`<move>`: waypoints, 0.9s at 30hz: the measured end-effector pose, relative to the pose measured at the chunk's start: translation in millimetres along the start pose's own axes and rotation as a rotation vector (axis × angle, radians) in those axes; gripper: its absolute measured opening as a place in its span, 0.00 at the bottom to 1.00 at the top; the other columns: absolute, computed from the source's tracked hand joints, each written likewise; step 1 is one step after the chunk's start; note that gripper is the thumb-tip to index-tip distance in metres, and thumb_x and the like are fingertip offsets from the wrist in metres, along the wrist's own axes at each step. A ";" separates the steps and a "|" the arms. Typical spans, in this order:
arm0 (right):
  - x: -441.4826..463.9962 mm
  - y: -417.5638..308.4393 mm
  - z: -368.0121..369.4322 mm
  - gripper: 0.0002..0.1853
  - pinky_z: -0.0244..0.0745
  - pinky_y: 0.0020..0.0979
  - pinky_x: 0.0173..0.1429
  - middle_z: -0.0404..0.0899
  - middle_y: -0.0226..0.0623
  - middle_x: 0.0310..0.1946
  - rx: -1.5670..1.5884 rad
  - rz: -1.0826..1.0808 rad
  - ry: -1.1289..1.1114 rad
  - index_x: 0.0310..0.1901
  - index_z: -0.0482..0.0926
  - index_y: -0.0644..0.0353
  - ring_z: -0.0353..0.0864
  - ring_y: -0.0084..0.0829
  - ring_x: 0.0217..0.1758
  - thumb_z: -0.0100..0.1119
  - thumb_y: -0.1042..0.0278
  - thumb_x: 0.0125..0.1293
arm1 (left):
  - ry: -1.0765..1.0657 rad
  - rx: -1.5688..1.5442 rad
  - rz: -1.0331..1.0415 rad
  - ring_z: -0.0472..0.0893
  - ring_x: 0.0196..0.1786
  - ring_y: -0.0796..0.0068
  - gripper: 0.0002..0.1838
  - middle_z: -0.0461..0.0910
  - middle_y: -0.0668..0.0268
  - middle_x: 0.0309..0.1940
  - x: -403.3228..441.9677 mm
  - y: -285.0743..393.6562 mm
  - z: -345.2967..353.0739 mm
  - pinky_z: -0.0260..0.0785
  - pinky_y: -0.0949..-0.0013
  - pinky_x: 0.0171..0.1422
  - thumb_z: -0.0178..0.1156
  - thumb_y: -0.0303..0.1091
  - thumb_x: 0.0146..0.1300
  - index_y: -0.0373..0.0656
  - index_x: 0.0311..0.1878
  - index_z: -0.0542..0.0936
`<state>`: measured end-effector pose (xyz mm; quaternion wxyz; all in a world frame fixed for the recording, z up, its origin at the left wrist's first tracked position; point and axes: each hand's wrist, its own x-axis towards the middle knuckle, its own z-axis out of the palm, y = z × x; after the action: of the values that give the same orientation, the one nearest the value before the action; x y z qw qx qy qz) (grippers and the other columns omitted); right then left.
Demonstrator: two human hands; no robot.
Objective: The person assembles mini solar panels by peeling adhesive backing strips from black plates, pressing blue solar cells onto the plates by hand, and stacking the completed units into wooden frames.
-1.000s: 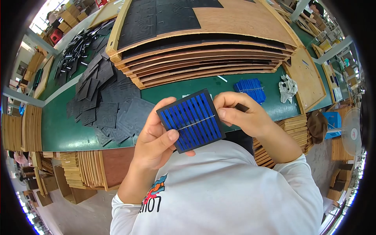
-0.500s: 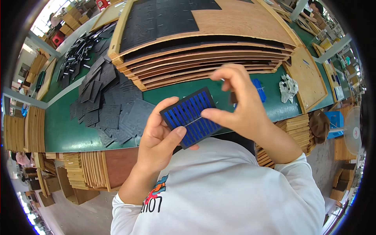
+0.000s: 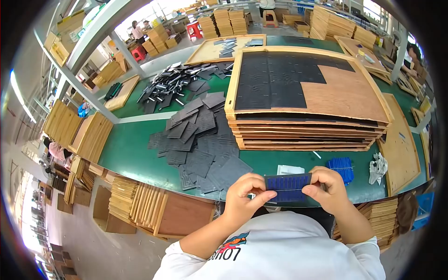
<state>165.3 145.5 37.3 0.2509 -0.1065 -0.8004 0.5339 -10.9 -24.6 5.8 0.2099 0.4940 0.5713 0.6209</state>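
Before my chest I hold a small solar panel (image 3: pixel 288 183), black-edged with blue stripes and a thin pale line across it. My left hand (image 3: pixel 246 195) pinches its left end between thumb and fingers. At the opposite end, my right hand (image 3: pixel 329 190) grips with the thumb on the face and the fingers behind. Just beyond the panel, a white packet or paper (image 3: pixel 290 170) lies on the green table (image 3: pixel 135 144). A bundle of blue strips (image 3: pixel 340 169) rests beyond my right hand.
A stack of wooden trays (image 3: pixel 308 133) stands ahead, the top one partly covered with black panels (image 3: pixel 275 79). Loose black sheets (image 3: pixel 198 161) are heaped to the left, with a pile of black strips (image 3: pixel 168 86) behind. A white cloth (image 3: pixel 377 168) lies at right.
My right hand has come down onto the panel's right end, and the panel has turned nearly level. The view has swung left and up, showing more of the room.
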 end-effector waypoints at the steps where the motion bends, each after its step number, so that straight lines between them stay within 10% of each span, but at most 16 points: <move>1: -2.1 2.5 -1.7 0.11 0.60 0.24 0.28 0.75 0.29 0.28 -0.050 -0.020 -0.019 0.30 0.76 0.64 0.66 0.21 0.26 0.68 0.67 0.58 | 0.053 -0.060 -0.093 0.78 0.39 0.76 0.06 0.79 0.64 0.34 2.3 8.4 4.5 0.69 0.74 0.41 0.69 0.22 0.53 0.37 0.31 0.80; 3: -2.8 0.0 -5.5 0.12 0.63 0.24 0.30 0.77 0.32 0.31 -0.101 -0.040 -0.037 0.33 0.78 0.64 0.68 0.22 0.27 0.69 0.65 0.57 | -0.035 0.034 0.021 0.79 0.38 0.74 0.06 0.80 0.64 0.33 8.1 9.0 -0.2 0.70 0.72 0.41 0.69 0.22 0.52 0.38 0.32 0.81; 6: 10.2 -8.4 -27.4 0.43 0.67 0.24 0.38 0.78 0.40 0.52 0.230 0.181 -0.407 0.55 0.77 0.63 0.73 0.25 0.37 0.72 0.36 0.45 | -0.125 0.345 0.492 0.81 0.36 0.63 0.11 0.82 0.61 0.32 26.0 19.8 -10.2 0.73 0.65 0.41 0.68 0.22 0.44 0.39 0.35 0.83; 12: 22.7 -28.2 -38.6 0.45 0.69 0.26 0.41 0.78 0.34 0.46 -0.170 0.055 -0.489 0.61 0.72 0.59 0.71 0.28 0.34 0.78 0.51 0.39 | -0.241 0.563 0.863 0.79 0.32 0.62 0.13 0.81 0.62 0.33 45.4 30.0 -10.9 0.73 0.65 0.35 0.67 0.26 0.44 0.40 0.37 0.82; 16: 23.7 -25.5 -39.5 0.46 0.70 0.27 0.42 0.75 0.34 0.51 -0.207 0.094 -0.506 0.62 0.71 0.57 0.71 0.29 0.37 0.79 0.53 0.38 | -0.272 0.598 0.873 0.80 0.37 0.60 0.21 0.80 0.61 0.38 47.0 27.6 -10.0 0.75 0.64 0.38 0.69 0.27 0.35 0.39 0.39 0.81; 19: 21.8 -25.2 -39.0 0.44 0.72 0.29 0.45 0.67 0.36 0.60 -0.400 -0.175 -0.288 0.62 0.71 0.51 0.73 0.32 0.47 0.78 0.57 0.37 | -0.150 0.792 0.558 0.71 0.59 0.51 0.47 0.69 0.53 0.60 45.3 25.3 -8.8 0.64 0.54 0.61 0.76 0.30 0.29 0.40 0.61 0.71; 27: 22.0 -28.7 -52.4 0.43 0.71 0.35 0.57 0.64 0.40 0.62 -0.680 -0.190 -0.123 0.62 0.69 0.51 0.68 0.41 0.63 0.77 0.62 0.39 | -0.004 0.895 0.242 0.64 0.65 0.45 0.42 0.64 0.50 0.63 13.1 -29.8 -29.3 0.57 0.48 0.67 0.75 0.38 0.41 0.40 0.62 0.69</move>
<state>176.3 185.4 85.6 0.2010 -0.0769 -0.9523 0.2165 -50.5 -20.8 -12.5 -0.0968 0.6005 0.7209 0.3321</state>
